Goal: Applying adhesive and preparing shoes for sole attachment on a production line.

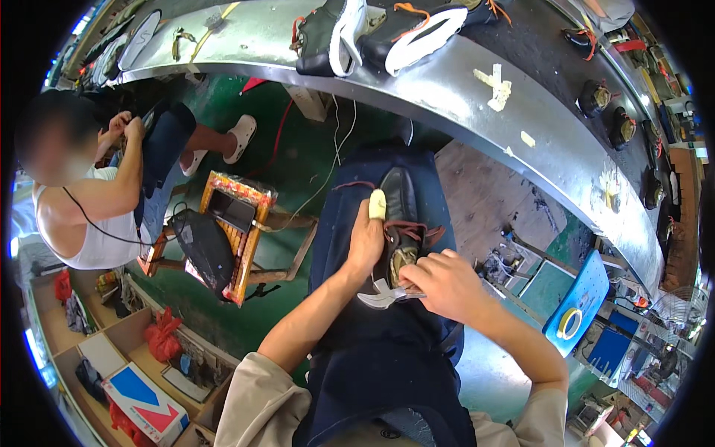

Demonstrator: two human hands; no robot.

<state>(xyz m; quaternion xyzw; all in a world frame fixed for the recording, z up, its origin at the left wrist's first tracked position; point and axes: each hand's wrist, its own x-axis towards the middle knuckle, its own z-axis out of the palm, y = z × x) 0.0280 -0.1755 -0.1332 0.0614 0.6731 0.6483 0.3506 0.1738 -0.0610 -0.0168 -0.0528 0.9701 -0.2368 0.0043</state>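
Wooden compartments (pixel 119 325) at lower left hold at least 3 red bundles (pixel 162 337) and 1 white, blue and red carton (pixel 145 406). 1 black shoe (pixel 400 197) with red-brown laces lies on the dark apron (pixel 342 328) over the lap. The left hand (pixel 366 237) grips its side, 1 yellow-covered digit pressed against it, other fingers hidden. The right hand's (pixel 445 285) fingers curl together around 1 hammer-like tool (pixel 381 297) at the heel. 2 white-soled shoes (pixel 426 41) rest on the metal bench (pixel 439 86)

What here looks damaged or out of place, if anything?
Ragged pale patches, perhaps old tape, are stuck on the front edge of the metal bench; they look odd because they interrupt its shiny surface.
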